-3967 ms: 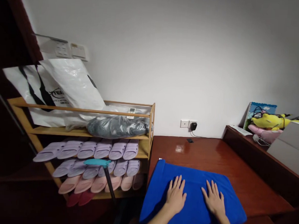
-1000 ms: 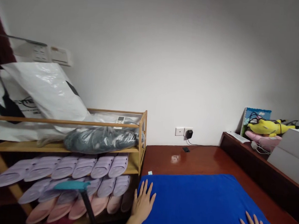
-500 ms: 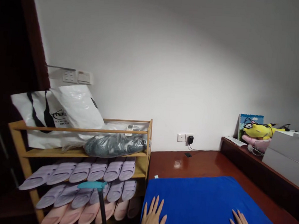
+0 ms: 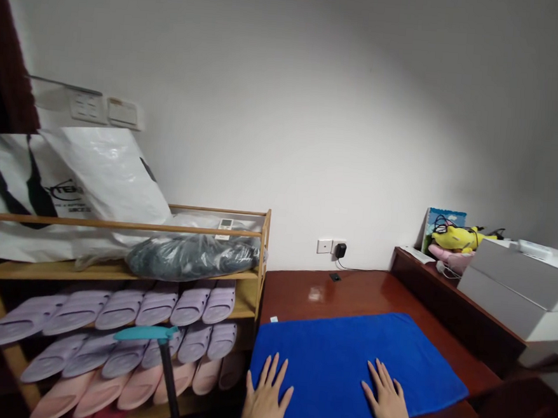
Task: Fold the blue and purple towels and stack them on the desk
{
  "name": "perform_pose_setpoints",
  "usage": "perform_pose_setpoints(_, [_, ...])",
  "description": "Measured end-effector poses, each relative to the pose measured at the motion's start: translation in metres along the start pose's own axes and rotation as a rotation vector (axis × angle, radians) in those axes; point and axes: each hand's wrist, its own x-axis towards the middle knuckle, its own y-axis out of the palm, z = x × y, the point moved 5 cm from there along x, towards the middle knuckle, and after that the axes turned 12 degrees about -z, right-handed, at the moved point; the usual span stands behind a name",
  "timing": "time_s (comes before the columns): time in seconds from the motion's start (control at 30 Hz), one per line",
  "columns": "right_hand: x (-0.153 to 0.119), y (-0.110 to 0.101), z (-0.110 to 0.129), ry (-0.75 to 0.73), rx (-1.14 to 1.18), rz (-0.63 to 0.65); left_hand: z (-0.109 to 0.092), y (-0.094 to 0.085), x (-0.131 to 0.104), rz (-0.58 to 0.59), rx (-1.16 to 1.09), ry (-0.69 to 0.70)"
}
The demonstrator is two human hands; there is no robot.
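A blue cloth (image 4: pixel 330 365) lies spread flat on a glossy reddish-brown desk (image 4: pixel 292 289). On the cloth's left part rests my left hand (image 4: pixel 266 399), palm down with fingers spread, near the left edge. My right hand (image 4: pixel 387 398) lies palm down on the cloth, right of its middle, with its fingers apart. Neither hand holds anything. A small pale tag (image 4: pixel 274 319) sits just beyond the cloth's back left corner.
Left of the desk stands a wooden rack (image 4: pixel 248 296) with slippers (image 4: pixel 116 309), white bags (image 4: pixel 114 172) and a plastic-wrapped dark bundle (image 4: pixel 194 257). A teal-topped pole (image 4: pixel 146 333) rises before it. The right ledge holds a yellow plush toy (image 4: pixel 458 237) and white boxes (image 4: pixel 517 276).
My right hand has moved left across the cloth, nearer my left hand. The view has turned to the right, so the rack and desk sit further left.
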Motion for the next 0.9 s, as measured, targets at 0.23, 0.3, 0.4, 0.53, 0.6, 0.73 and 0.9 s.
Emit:
perform_pose_setpoints(0.23, [0.006,-0.004,-0.001,-0.004,-0.069,0.063,-0.005,-0.002,0.009,0.002,0.025,-0.029])
perform_pose_setpoints(0.3, [0.009,-0.006,-0.011,-0.001,-0.035,0.065,-0.004,-0.004,0.009,-0.029,0.013,-0.017])
perform_pose_setpoints(0.4, [0.009,-0.011,-0.045,0.036,-0.041,0.001,-0.002,-0.006,0.005,-0.1,-0.032,0.018])
perform_pose_setpoints(0.53, [-0.001,-0.014,-0.104,0.018,-0.261,-0.018,0.007,-0.001,-0.002,-0.055,-0.047,0.008])
perform_pose_setpoints(0.6, [-0.006,-0.01,-0.122,-0.017,-0.339,0.043,0.013,0.003,-0.003,-0.011,-0.049,0.002])
perform_pose_setpoints(0.73, [0.003,-0.009,-0.134,-0.004,-0.307,0.098,0.022,0.005,0.012,-0.086,-0.03,0.039])
perform_pose_setpoints(0.9, [0.052,-0.025,-0.139,0.13,-0.18,-0.07,0.021,0.007,0.064,-0.189,0.021,0.031])
